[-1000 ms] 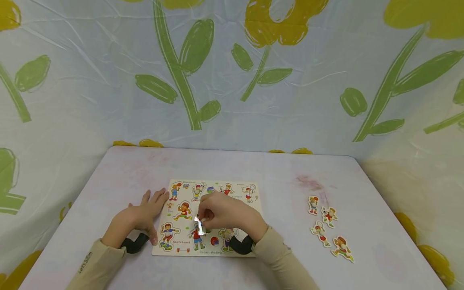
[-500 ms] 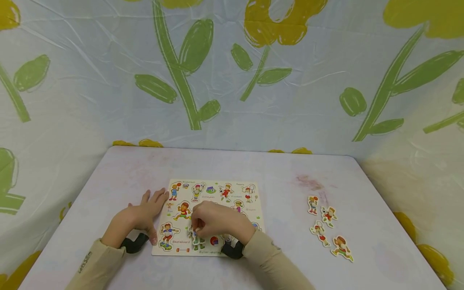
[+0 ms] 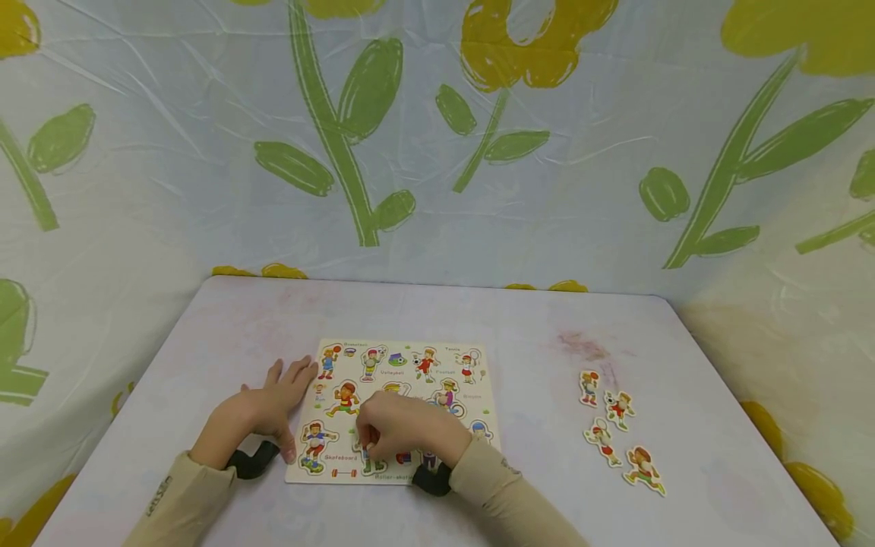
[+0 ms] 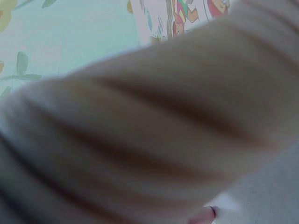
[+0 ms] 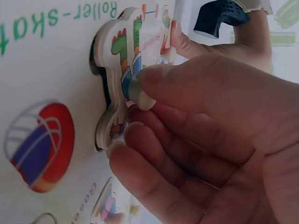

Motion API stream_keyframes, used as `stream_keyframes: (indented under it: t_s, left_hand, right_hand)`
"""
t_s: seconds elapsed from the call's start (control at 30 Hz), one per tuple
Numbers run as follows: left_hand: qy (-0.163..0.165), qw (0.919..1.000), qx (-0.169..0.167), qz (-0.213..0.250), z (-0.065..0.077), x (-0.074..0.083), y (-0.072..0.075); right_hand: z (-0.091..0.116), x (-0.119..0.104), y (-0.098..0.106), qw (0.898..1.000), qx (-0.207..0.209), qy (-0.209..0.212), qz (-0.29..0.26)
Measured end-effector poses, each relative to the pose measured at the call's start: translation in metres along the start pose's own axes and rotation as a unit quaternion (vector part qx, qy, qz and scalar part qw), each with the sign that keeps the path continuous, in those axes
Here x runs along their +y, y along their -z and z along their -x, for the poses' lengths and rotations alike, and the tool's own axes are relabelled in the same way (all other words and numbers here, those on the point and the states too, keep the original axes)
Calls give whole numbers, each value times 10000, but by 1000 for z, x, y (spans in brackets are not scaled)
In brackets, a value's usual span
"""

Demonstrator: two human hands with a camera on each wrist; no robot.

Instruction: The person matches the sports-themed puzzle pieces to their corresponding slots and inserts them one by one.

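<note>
My right hand [image 3: 410,425] pinches the peg of a wooden roller-skater puzzle piece [image 5: 117,46] with thumb and fingers. In the right wrist view, the piece sits tilted at its dark recess, partly raised from the board; fingers hide some of it. Beneath it is the cream puzzle board [image 3: 431,344], printed with children playing sports. My left hand [image 3: 266,406] rests at the board's left edge, fingers spread, holding nothing. A blurred sleeve [image 4: 140,126] fills most of the left wrist view.
Several loose pieces lie to the right of the board: a basketball player [image 3: 589,388], a footballer [image 3: 620,410], a tennis player [image 3: 603,441] and a runner [image 3: 644,469]. A flower-printed cloth [image 3: 574,190] surrounds the pale table [image 3: 246,327].
My right hand has moved left and slightly down with the piece, from above the board onto the roller-skating spot. My left hand has stayed in place.
</note>
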State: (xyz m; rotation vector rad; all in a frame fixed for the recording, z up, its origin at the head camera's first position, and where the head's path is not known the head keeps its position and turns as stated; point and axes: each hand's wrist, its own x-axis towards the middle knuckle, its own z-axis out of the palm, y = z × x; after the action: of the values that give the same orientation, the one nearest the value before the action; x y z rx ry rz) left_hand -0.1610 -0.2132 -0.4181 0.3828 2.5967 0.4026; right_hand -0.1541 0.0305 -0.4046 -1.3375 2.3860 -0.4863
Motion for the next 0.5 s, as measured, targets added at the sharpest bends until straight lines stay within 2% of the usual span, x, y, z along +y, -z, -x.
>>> stream_keyframes:
  t_s: [0.27, 0.5]
  left_hand:
    - [-27, 10000, -16, -42, -1, -1, 1]
    - [-17, 10000, 3, -36, 1, 0, 1]
  right_hand:
    - [0, -1, -2, 9998, -41, -186, -38]
    - [-1, -3, -1, 9999, -43, 3, 142]
